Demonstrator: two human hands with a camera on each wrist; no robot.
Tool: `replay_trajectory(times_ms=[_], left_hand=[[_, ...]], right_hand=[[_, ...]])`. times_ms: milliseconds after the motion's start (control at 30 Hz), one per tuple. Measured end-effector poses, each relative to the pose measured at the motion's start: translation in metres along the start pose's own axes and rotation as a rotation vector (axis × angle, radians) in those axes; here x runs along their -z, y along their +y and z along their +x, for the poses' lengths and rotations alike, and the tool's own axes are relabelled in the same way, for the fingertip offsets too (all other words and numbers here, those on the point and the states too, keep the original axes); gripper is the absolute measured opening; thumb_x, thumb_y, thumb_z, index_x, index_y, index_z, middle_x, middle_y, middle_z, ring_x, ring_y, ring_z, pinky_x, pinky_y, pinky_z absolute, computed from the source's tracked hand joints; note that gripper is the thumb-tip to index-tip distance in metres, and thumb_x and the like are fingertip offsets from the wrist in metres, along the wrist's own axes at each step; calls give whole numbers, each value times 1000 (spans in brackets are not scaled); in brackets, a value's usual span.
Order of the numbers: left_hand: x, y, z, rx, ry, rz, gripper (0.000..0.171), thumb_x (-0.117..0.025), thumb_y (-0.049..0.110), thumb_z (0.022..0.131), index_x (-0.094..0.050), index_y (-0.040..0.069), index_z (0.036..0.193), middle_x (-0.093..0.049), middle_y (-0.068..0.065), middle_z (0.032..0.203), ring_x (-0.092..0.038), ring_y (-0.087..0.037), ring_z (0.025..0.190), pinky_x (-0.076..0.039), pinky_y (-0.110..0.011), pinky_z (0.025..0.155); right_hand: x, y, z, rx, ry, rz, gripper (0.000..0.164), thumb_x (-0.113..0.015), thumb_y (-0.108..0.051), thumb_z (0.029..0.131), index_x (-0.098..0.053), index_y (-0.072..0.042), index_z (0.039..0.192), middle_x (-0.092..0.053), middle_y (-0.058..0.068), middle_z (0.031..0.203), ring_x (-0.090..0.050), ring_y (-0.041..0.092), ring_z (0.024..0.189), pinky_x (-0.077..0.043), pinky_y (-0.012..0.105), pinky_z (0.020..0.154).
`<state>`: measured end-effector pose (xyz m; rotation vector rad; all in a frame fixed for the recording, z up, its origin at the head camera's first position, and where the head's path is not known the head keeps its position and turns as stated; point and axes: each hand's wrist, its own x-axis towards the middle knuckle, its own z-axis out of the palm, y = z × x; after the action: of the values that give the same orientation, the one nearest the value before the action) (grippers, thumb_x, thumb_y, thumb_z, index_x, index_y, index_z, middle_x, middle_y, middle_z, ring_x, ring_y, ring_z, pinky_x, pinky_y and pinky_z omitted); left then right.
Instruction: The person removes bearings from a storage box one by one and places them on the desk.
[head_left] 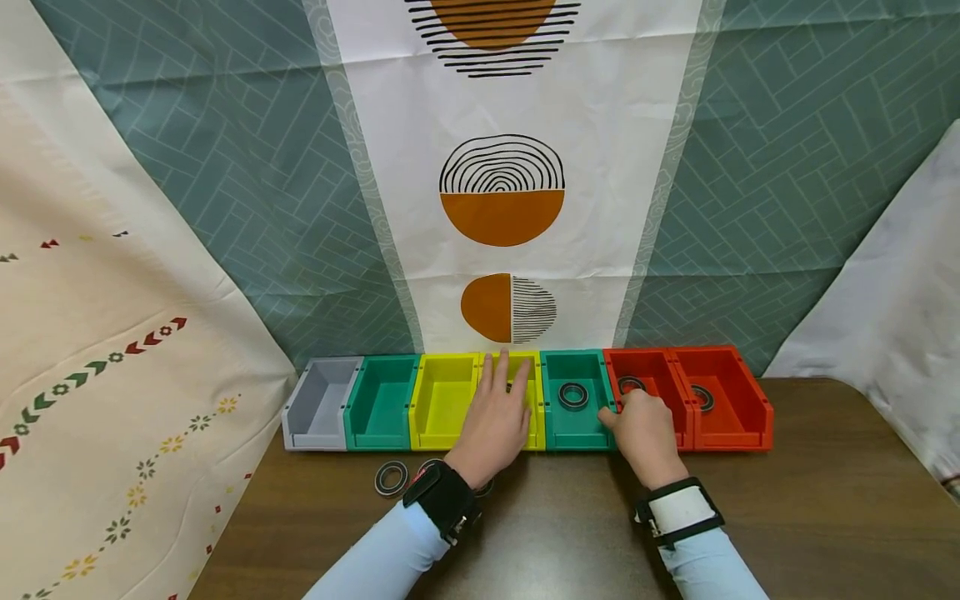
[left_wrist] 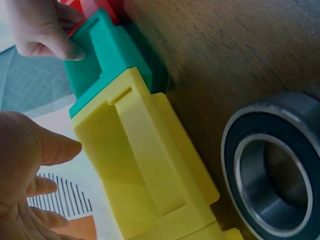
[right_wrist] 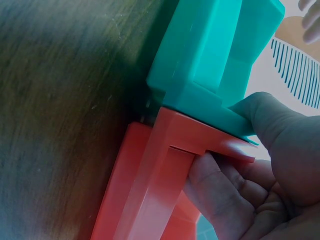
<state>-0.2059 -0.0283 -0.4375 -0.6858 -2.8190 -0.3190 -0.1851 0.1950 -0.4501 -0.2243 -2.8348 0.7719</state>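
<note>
My left hand (head_left: 495, 421) hovers over the right-hand yellow bin (head_left: 534, 433), its fingers spread and nothing in its grasp. A dark bit of a bearing shows between those fingers. My right hand (head_left: 647, 433) pinches the side walls where the green bin (right_wrist: 210, 65) meets the red bin (right_wrist: 160, 185), thumb on the green side and fingers inside the red one. One ball bearing (head_left: 573, 396) lies flat in that green bin. Another bearing (head_left: 632, 384) sits in the pinched red bin, partly behind the hand. The far-right red bin (head_left: 733, 442) holds a bearing (head_left: 702, 398) too.
Left of the hands, the row continues with another yellow bin (head_left: 442, 404), a green bin (head_left: 382, 404) and a grey bin (head_left: 321, 408). In front, a bearing (head_left: 391, 478) lies on the wooden table (head_left: 570, 533), with others partly covered by the left wrist. Patterned cloth hangs behind.
</note>
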Motion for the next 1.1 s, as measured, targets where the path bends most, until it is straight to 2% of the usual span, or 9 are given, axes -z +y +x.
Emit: replay_trajectory(times_ms=[133, 267, 500, 733, 867, 1100], left_hand=[[-6, 0, 4, 3, -24, 31, 60, -47, 24, 95, -22, 16, 149, -12, -19, 151, -12, -41, 135, -22, -43, 103], [-12, 0, 6, 3, -52, 53, 57, -44, 23, 96, -23, 14, 148, -15, -20, 150, -13, -41, 135, -20, -43, 104], [-20, 1, 9, 45, -139, 85, 61, -49, 25, 94, -23, 14, 148, -13, -20, 151, -11, -38, 136, -19, -42, 104], [-25, 2, 11, 47, -198, 99, 66, -57, 22, 90, -25, 11, 147, -15, -22, 149, -14, -40, 135, -20, -42, 104], [-30, 2, 11, 60, -226, 82, 67, -60, 26, 87, -29, 10, 145, -17, -23, 148, -13, -42, 134, -20, -45, 104], [-32, 2, 15, 104, -247, 17, 62, -55, 26, 90, -31, 7, 143, -16, -25, 147, -12, -45, 133, -19, -47, 104]], right_hand=[[0, 1, 0, -12, -10, 5, 30, -65, -26, 82, -53, -7, 61, -40, 5, 53, -44, 20, 50, -32, 31, 43], [-1, 0, 1, -17, -13, 5, 30, -64, -25, 82, -53, -7, 62, -40, 5, 53, -44, 20, 50, -33, 31, 44], [-1, 0, 0, -17, -23, 11, 29, -64, -25, 82, -53, -7, 63, -41, 5, 54, -44, 20, 50, -33, 31, 44], [-1, -1, 0, -20, -22, 11, 30, -64, -25, 83, -53, -7, 62, -41, 5, 54, -44, 20, 49, -33, 31, 44], [-2, 0, 0, -18, -23, 14, 31, -64, -26, 82, -52, -7, 61, -40, 5, 53, -44, 20, 49, -33, 31, 44], [-1, -1, 0, -17, -16, 15, 30, -64, -25, 82, -52, -7, 61, -40, 5, 53, -44, 20, 49, -33, 31, 44]])
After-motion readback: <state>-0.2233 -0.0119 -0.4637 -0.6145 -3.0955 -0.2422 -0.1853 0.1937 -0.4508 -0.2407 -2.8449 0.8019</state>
